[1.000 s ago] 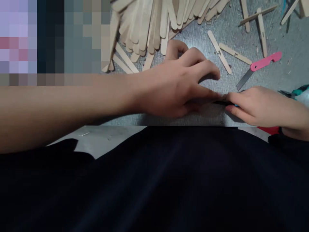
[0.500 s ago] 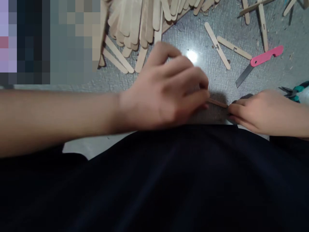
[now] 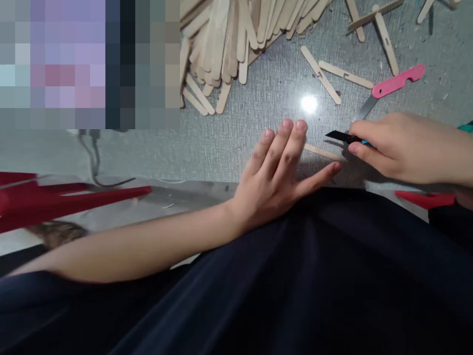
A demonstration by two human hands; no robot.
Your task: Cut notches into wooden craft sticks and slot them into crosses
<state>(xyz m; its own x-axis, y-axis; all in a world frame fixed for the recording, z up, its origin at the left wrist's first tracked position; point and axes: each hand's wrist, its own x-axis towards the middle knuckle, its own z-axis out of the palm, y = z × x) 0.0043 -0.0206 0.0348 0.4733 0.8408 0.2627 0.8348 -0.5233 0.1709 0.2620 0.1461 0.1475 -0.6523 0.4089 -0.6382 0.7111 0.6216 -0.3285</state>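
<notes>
My left hand [image 3: 275, 172] is open near the table's front edge, its fingers stretched forward and its thumb out to the right. Between thumb and fingers lies a wooden craft stick [image 3: 323, 152], whose left end disappears behind the hand; whether the hand touches it I cannot tell. My right hand [image 3: 399, 148] is closed on a craft knife [image 3: 338, 136] with a dark angled blade pointing left, above the stick's right end. Most of the knife's handle is hidden in the fist. Just beyond that hand lies a pink folding knife [image 3: 399, 84], its blade out.
A large heap of craft sticks [image 3: 221, 44] spreads over the back of the table [image 3: 148, 148]. Two notched sticks [image 3: 347, 75] lie left of the pink knife, with crossed sticks [image 3: 384, 39] behind it. Teal-handled pliers [image 3: 466, 127] show partly at the right edge.
My left hand has gone from curled fingers to outstretched ones. My right hand has shifted, and the craft knife's blade now shows clearly. The camera view has turned somewhat.
</notes>
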